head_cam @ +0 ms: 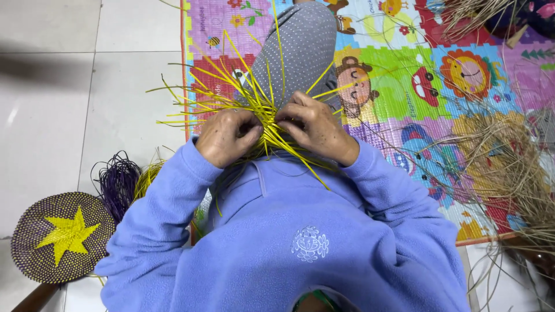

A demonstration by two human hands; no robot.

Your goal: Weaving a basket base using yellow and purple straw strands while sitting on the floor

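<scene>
My left hand (224, 137) and my right hand (315, 128) both grip a bundle of yellow straw strips (254, 101) over my lap. The strips cross between my fingers and fan out up and to the left, with loose ends trailing down toward my chest. My fingers pinch the crossing point at the middle of the bundle. Beneath it lies my knee in grey dotted trousers (300, 46), and my blue fleece sleeves frame the hands.
A round woven fan (62, 236), purple with a yellow star, lies on the white tiles at lower left. Purple strips (117, 180) and yellow strips (147, 176) sit beside it. A colourful play mat (404, 86) holds heaps of tan straw (500, 159) at right.
</scene>
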